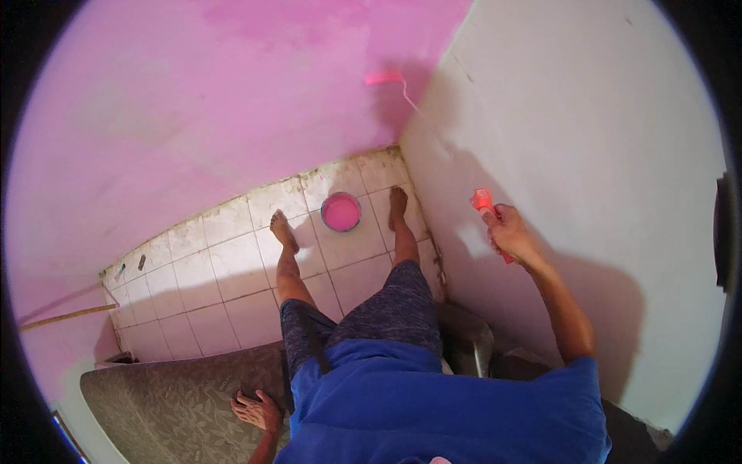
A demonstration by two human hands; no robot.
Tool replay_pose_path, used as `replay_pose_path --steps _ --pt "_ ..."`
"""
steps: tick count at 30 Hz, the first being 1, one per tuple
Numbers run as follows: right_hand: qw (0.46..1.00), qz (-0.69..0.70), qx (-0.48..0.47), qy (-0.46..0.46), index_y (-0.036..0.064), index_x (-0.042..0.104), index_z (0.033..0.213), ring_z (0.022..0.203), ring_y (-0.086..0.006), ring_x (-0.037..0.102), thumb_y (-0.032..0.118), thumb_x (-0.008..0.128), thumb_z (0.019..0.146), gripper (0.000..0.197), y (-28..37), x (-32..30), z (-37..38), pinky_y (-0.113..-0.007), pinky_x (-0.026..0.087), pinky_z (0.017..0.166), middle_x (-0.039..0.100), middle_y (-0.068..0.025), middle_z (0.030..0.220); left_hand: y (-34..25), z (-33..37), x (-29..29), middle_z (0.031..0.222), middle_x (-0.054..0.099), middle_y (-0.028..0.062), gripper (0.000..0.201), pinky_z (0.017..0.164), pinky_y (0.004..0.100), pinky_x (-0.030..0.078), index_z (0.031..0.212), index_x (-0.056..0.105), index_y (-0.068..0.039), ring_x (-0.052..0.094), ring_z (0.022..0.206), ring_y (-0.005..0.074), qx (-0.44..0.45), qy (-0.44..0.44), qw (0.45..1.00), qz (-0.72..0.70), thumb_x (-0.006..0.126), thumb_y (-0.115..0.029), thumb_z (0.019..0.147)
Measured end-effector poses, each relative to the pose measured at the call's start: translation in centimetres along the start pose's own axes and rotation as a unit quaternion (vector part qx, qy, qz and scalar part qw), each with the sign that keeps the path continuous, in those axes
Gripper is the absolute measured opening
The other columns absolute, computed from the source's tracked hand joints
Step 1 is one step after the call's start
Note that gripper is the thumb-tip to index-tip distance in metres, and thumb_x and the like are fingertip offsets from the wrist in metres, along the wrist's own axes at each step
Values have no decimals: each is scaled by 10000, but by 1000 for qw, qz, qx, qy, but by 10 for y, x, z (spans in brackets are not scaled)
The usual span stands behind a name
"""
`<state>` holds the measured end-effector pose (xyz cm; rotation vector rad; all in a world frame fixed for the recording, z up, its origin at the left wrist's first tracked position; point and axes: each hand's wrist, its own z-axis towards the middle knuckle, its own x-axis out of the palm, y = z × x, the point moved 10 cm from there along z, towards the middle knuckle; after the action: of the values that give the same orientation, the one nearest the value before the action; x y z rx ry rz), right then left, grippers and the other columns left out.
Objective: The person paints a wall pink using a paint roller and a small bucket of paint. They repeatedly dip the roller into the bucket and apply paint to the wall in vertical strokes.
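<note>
My right hand (512, 232) is closed round the orange-red handle of a paint roller (481, 199). Its thin wire frame reaches up and away to a pink roller sleeve, which is against the pink wall (255, 100) near the corner. Between my bare feet, a round bucket of pink paint (341, 212) stands on the tiled floor. My left hand (256, 410) lies with fingers spread on the grey-brown leaf-patterned cushion (170, 406) at lower left, holding nothing.
A white wall (595, 147) rises on the right and meets the pink one in a corner. Far left, a wooden stick (69, 316) leans near the wall. Small objects (141, 262) lie on the white floor tiles (193, 280). A dark chair-like shape (464, 332) is beside my right leg.
</note>
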<state>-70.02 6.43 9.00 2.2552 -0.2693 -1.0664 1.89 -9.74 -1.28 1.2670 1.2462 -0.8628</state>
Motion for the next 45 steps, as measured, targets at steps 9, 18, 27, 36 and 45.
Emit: replay_pose_path --steps 9,18,27,36,45 --pt "1000 3 10 1 -28 514 806 454 -133 508 324 522 927 372 19 1 15 -310 408 395 522 -61 602 -3 2 -10 1289 348 225 509 1025 496 267 1224 406 -20 313 1248 380 36 -62 997 -1 530 -370 875" --pt "999 -3 33 -19 -11 544 896 443 -84 449 360 516 943 376 95 -69 -71 -241 375 379 490 -7 611 3 -1 -5 1347 300 237 546 1052 494 225 1267 381 -10 259 1290 379 24 -34 999 -23 515 -370 880" --pt "999 25 41 16 -4 529 823 425 -98 451 323 507 942 348 39 1 4 -275 376 366 487 -14 592 2 2 -6 1351 307 239 547 1049 493 238 1262 393 -17 269 1290 376 10 -22 1000 -12 536 -372 870" --pt "999 13 27 23 -13 515 725 418 -137 499 323 518 913 385 -10 82 74 -301 394 371 511 -56 550 0 3 -5 1348 313 247 559 1046 494 242 1279 387 -20 274 1287 386 11 -10 1000 3 529 -377 873" --pt "999 32 11 27 -27 549 813 440 -141 525 327 514 912 369 17 33 27 -302 416 382 530 -70 579 5 0 3 1347 309 256 566 1048 507 225 1266 386 -19 271 1279 399 29 -25 999 9 507 -411 876"
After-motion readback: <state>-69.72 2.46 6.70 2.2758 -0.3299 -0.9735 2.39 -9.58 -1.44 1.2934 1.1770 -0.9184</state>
